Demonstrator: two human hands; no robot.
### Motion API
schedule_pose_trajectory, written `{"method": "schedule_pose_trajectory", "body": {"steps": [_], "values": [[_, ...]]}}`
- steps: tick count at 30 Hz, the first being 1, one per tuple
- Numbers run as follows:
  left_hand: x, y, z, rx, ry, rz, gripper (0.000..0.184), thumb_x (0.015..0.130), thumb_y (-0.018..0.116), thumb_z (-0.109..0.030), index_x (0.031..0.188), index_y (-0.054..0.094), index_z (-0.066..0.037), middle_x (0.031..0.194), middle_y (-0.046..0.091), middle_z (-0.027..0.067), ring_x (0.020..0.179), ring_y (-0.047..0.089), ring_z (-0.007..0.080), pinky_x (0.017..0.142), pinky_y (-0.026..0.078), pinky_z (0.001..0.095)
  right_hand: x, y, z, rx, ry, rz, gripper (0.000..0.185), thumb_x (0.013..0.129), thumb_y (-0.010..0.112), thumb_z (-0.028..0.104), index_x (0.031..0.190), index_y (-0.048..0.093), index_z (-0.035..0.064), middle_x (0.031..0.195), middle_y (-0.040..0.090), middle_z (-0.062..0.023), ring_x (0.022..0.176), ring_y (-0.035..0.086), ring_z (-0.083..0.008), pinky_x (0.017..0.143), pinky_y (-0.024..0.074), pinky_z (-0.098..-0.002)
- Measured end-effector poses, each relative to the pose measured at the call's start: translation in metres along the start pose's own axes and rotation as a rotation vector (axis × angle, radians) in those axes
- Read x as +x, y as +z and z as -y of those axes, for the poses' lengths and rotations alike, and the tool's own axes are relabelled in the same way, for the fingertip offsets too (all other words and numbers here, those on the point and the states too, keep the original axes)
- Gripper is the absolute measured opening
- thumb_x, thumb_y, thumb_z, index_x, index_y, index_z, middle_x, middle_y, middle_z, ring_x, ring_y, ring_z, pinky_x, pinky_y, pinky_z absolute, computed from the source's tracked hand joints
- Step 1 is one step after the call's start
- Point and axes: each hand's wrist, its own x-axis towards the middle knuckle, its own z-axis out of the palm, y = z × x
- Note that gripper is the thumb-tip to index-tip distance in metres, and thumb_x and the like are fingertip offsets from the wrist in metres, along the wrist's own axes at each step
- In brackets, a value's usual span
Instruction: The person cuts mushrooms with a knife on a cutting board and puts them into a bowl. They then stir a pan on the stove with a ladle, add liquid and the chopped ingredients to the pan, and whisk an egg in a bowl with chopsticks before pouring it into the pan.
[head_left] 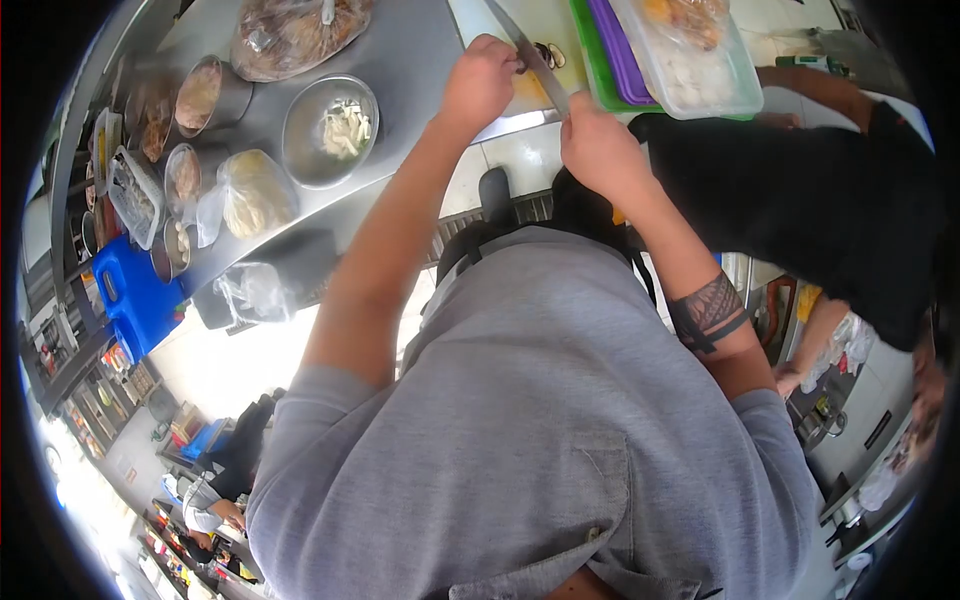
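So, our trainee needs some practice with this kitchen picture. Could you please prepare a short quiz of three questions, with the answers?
1. Which of the person's own hands holds the knife?
2. True or false: the steel bowl contains pale cut pieces.
3. What colour is the plastic jug with a handle, at the left of the picture? a) red b) blue c) white

Key: 1. The right hand. 2. True. 3. b.
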Motion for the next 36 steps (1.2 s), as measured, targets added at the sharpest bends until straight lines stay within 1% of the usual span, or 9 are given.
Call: {"method": "schedule_pose_trajectory", "body": {"steps": [2,8,12,17,19,22,28,31,36], "values": [[0.001,-0.003,-0.001,-0.024,0.003,0.058,0.011,0.084,0.070,0.000,0.095,0.072,0.001,0.098,0.069,0.0163,0.086,0.068,0.0374,0.079,0.057,0.0431,-0.001,-0.005,0.002,-0.039,0.007,0.057,0.019,0.095,0.052,0.011,0.107,0.052,-0.0045,0.092,0.070,-0.0312,0.090,0.069,-0.0494,0.082,0.0541,-0.0581],[0.013,-0.011,0.002,0.063,0.031,0.217,0.010,0.087,0.066,-0.004,0.094,0.073,-0.001,0.100,0.070,0.0147,0.088,0.068,0.0390,0.081,0.056,0.0458,-0.004,-0.027,0.018,-0.128,-0.007,0.156,0.021,0.093,0.048,0.007,0.109,0.053,-0.0056,0.097,0.071,-0.0306,0.094,0.071,-0.0481,0.083,0.0546,-0.0570],[0.015,-0.012,0.004,0.092,0.049,0.241,0.010,0.087,0.066,-0.004,0.094,0.073,-0.001,0.101,0.071,0.0147,0.087,0.069,0.0390,0.081,0.057,0.0454,0.005,0.012,-0.003,-0.065,0.016,0.112,0.023,0.093,0.046,0.006,0.111,0.052,-0.0071,0.098,0.072,-0.0301,0.094,0.071,-0.0479,0.084,0.0551,-0.0561],[0.012,-0.015,0.002,0.082,0.031,0.232,0.010,0.088,0.065,-0.005,0.093,0.073,-0.001,0.100,0.071,0.0146,0.087,0.069,0.0382,0.081,0.057,0.0445,0.007,-0.003,0.007,-0.100,-0.065,0.129,0.024,0.095,0.045,0.006,0.113,0.051,-0.0080,0.097,0.072,-0.0302,0.094,0.071,-0.0482,0.084,0.0553,-0.0562],[0.011,-0.015,0.003,0.077,0.035,0.228,0.010,0.088,0.065,-0.005,0.093,0.072,0.000,0.100,0.071,0.0145,0.086,0.069,0.0382,0.080,0.057,0.0446,0.002,0.013,0.009,-0.082,0.030,0.137,0.025,0.095,0.045,0.007,0.113,0.052,-0.0080,0.096,0.072,-0.0305,0.094,0.071,-0.0477,0.084,0.0554,-0.0560],[0.017,-0.014,0.008,0.077,0.059,0.223,0.009,0.089,0.065,-0.005,0.092,0.072,0.000,0.099,0.070,0.0143,0.086,0.069,0.0383,0.080,0.057,0.0448,0.013,0.002,0.005,-0.099,-0.047,0.130,0.025,0.095,0.045,0.008,0.113,0.052,-0.0080,0.096,0.072,-0.0310,0.094,0.071,-0.0475,0.086,0.0553,-0.0554],[0.011,-0.018,0.004,0.121,0.075,0.251,0.010,0.087,0.060,-0.003,0.088,0.070,-0.002,0.098,0.068,0.0129,0.086,0.069,0.0374,0.078,0.057,0.0467,0.008,0.017,0.003,-0.062,0.015,0.145,0.024,0.094,0.046,0.007,0.112,0.051,-0.0083,0.097,0.071,-0.0326,0.096,0.071,-0.0478,0.087,0.0548,-0.0555],[0.007,-0.020,0.006,0.137,0.073,0.293,0.010,0.088,0.061,-0.003,0.091,0.070,-0.001,0.099,0.068,0.0133,0.087,0.069,0.0378,0.078,0.057,0.0465,0.005,-0.015,0.021,-0.060,-0.015,0.190,0.025,0.095,0.046,0.007,0.114,0.049,-0.0081,0.099,0.071,-0.0331,0.097,0.071,-0.0475,0.088,0.0546,-0.0557],[0.010,-0.026,-0.001,0.224,0.048,0.330,0.010,0.090,0.061,-0.004,0.092,0.070,-0.001,0.099,0.067,0.0141,0.088,0.068,0.0385,0.079,0.056,0.0465,0.006,0.013,0.014,-0.018,0.059,0.193,0.027,0.094,0.047,0.007,0.117,0.048,-0.0079,0.103,0.071,-0.0319,0.099,0.070,-0.0474,0.088,0.0540,-0.0558]]}}
